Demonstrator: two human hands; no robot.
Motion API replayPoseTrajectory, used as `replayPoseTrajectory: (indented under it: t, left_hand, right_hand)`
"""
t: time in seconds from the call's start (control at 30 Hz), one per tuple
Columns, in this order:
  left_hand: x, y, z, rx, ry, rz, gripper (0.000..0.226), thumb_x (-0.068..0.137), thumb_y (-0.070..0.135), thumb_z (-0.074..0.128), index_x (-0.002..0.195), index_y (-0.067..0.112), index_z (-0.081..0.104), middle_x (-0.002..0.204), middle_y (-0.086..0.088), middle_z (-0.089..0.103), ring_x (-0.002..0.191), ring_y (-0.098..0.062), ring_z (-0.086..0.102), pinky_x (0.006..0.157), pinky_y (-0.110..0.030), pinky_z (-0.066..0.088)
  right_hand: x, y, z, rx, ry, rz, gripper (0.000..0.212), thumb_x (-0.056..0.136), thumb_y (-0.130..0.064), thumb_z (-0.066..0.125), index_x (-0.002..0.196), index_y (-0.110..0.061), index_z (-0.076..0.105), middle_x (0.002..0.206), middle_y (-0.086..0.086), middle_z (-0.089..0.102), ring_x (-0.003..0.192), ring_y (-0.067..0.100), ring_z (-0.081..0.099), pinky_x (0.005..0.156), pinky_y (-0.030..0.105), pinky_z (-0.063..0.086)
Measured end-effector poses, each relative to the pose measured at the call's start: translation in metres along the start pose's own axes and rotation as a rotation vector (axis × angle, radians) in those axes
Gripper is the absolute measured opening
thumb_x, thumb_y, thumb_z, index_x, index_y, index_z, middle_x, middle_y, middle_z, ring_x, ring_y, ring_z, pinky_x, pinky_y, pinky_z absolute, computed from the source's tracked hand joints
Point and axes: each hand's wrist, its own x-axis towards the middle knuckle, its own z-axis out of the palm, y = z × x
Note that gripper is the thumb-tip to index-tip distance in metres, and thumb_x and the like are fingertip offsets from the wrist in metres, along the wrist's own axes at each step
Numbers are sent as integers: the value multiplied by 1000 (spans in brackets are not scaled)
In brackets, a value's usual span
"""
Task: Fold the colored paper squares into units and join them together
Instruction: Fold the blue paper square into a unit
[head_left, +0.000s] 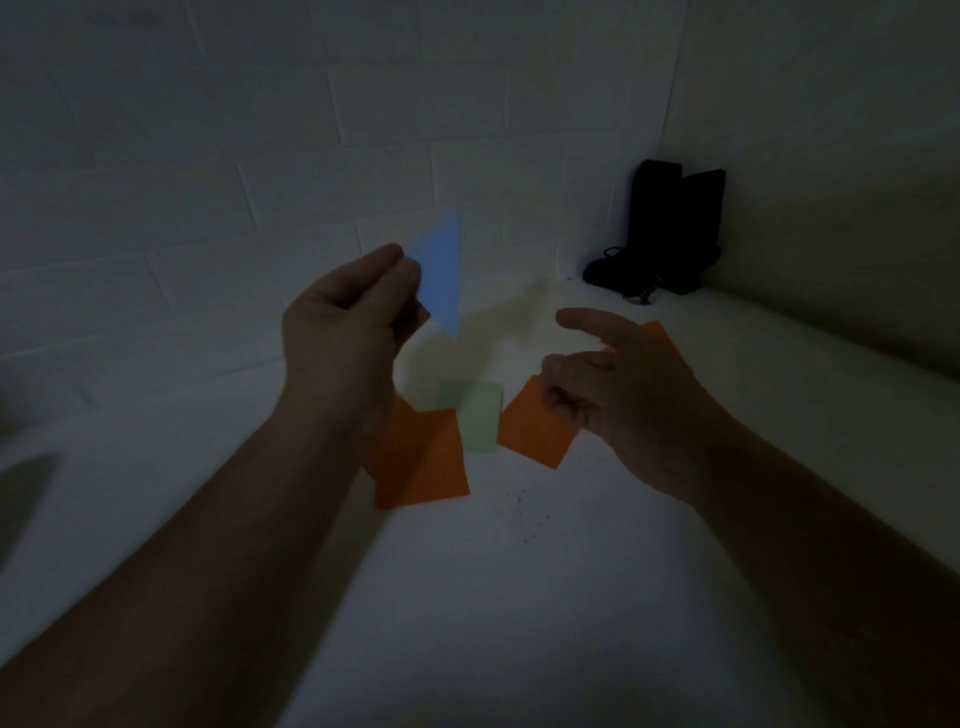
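Note:
My left hand (348, 322) pinches a light blue paper folded into a triangle (441, 270) and holds it up above the white surface. My right hand (618, 384) hovers to the right of it with the forefinger stretched out, the other fingers loosely curled, holding nothing. On the surface below lie an orange square (426, 457), a pale green square (478, 418) and a second orange square (535, 426) partly under my right hand. Another orange corner (662, 338) shows beyond that hand.
The scene is dim. A white tiled wall (260, 156) rises behind the white surface (519, 597). A black object with a cord (665, 234) stands in the back right corner. Small dark specks (524, 514) dot the surface in front of the papers.

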Motion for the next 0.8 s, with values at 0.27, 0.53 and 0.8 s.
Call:
replayPoseTrajectory:
  t: [0.27, 0.53, 0.8]
  left_hand:
    - [-18, -24, 15, 151, -127, -25, 18, 90, 7, 76, 103, 19, 76, 91, 1, 80, 92, -19, 77, 82, -28, 61]
    - [-25, -30, 19, 179, -162, -40, 16, 90, 7, 77, 102, 18, 76, 91, -4, 80, 93, -25, 77, 81, -31, 62]
    - [-27, -30, 20, 201, -177, -45, 17, 90, 6, 77, 104, 14, 77, 87, -2, 80, 82, -16, 77, 76, -25, 60]
  right_hand:
    - [-4, -3, 11, 11, -40, 30, 24, 91, -15, 70, 115, -17, 66, 90, 7, 77, 76, 15, 69, 85, 40, 59]
    - [-7, -3, 13, 42, -54, 18, 29, 87, 0, 72, 107, -20, 66, 83, 3, 77, 75, 14, 73, 70, 26, 56]
    - [-7, -8, 10, 19, -68, 18, 31, 86, 1, 71, 107, -21, 66, 82, 9, 76, 80, 20, 72, 84, 38, 59]
